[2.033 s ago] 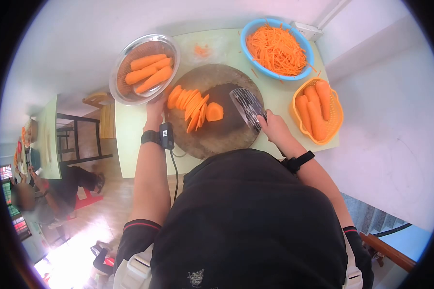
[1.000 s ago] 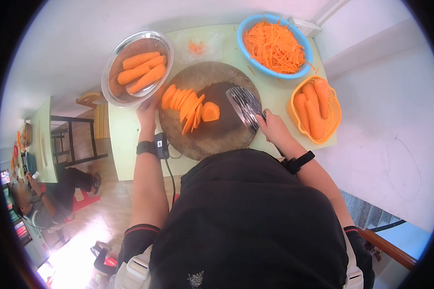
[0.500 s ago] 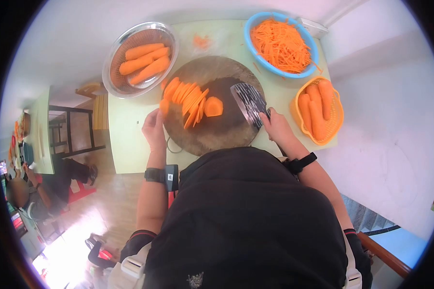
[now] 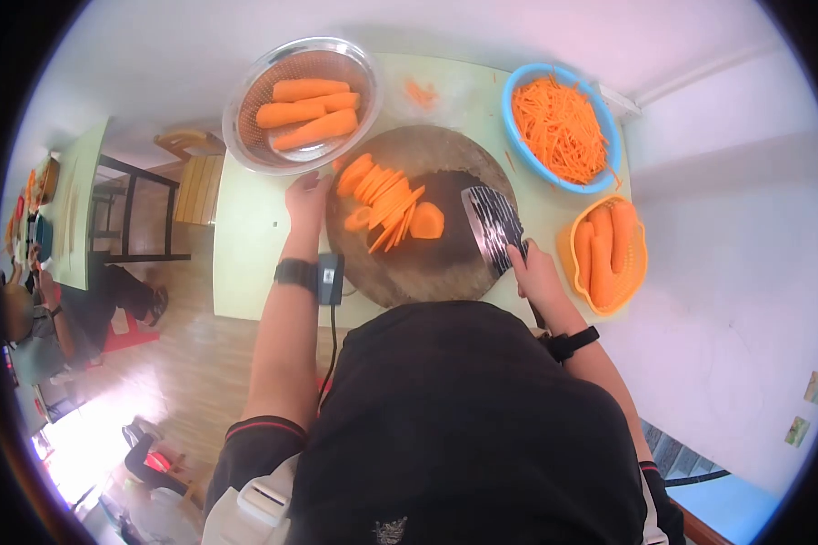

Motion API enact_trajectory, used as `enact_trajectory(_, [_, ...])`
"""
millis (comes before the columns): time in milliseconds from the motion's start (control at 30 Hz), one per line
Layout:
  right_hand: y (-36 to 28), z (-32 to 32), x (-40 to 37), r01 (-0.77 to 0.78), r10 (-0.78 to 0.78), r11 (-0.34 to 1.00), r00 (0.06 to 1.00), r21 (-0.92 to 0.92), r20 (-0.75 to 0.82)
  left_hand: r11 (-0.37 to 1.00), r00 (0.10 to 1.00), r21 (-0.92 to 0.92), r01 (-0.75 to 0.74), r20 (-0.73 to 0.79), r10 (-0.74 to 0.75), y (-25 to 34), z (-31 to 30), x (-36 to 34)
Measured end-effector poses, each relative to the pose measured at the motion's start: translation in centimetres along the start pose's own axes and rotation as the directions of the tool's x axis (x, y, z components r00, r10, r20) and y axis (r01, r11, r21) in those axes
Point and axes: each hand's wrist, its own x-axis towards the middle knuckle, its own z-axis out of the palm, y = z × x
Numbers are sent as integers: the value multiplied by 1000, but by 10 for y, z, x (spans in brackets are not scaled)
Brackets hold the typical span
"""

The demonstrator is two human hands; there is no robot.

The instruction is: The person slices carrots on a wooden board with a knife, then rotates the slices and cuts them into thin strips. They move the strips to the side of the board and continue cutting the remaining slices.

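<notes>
My right hand [image 4: 536, 272] grips the handle of a cleaver [image 4: 491, 222]; its broad blade, with bits of carrot on it, rests over the right side of the round chopping board [image 4: 409, 282]. Sliced carrot [image 4: 386, 202] lies overlapping in a fanned row on the board's left half. A short cut carrot piece [image 4: 427, 221] sits at the row's right end, apart from the blade. At the board's left edge, just below the metal colander, is my left hand [image 4: 307, 198], fingers loosely bent and apparently holding nothing. One loose slice [image 4: 358, 218] lies to its right.
A metal colander [image 4: 236, 136] with several whole carrots stands at the back left. Back right, a blue basin [image 4: 511, 136] holds shredded carrot; a yellow basket [image 4: 568, 259] of whole carrots is below it. Carrot scraps [image 4: 420, 93] lie behind the board. Other people sit at left.
The view has shifted, so the table appears farther right and lower. My left hand has moved from beside the slices up toward the colander. The cleaver stays in my right hand.
</notes>
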Motion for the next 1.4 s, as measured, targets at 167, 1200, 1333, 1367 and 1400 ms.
enact_trajectory(167, [0, 2, -1, -29, 29, 999, 1000, 13, -5, 971, 971, 206, 125, 176, -163, -19, 14, 46])
enact_trajectory(1200, [1, 1, 1, -4, 4, 999, 1000, -38, -17, 923, 933, -200, 330, 216, -287, 21, -11, 10])
enact_trajectory(1333, [6, 2, 4, 12, -12, 999, 1000, -38, -15, 914, 941, -247, 323, 186, -283, 26, -30, -16])
enact_trajectory(1367, [7, 2, 4, 17, -17, 999, 1000, -40, -4, 914, 941, -244, 323, 189, -282, 23, -36, -23])
enact_trajectory(1400, [7, 2, 4, 14, -14, 999, 1000, -37, -5, 900, 938, -280, 335, 191, -290, 18, -45, -29])
